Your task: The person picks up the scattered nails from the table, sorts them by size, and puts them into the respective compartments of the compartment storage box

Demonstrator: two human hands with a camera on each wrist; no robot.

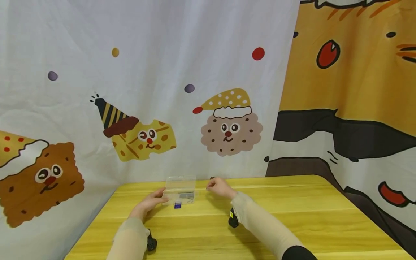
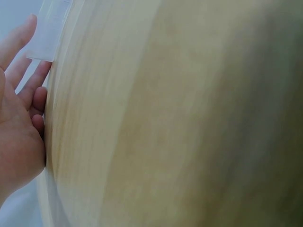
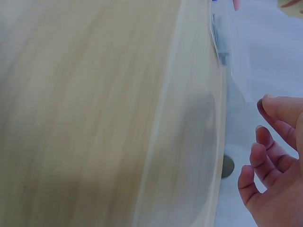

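A clear plastic box stands near the far edge of the table, its see-through lid raised at the back. My left hand holds the box at its left side; the left wrist view shows thumb and fingers at the box's corner. Inside, toward the right, lies a flat grey piece. A small blue piece, shaped like a memory card, is at the front edge. To the right of the box, my right hand has thumb and index fingertips together, other fingers curled; nothing shows between them.
The yellow wood-grain table runs close up to a printed curtain behind the box. Black wrist devices hang below each forearm, one on the left and one on the right.
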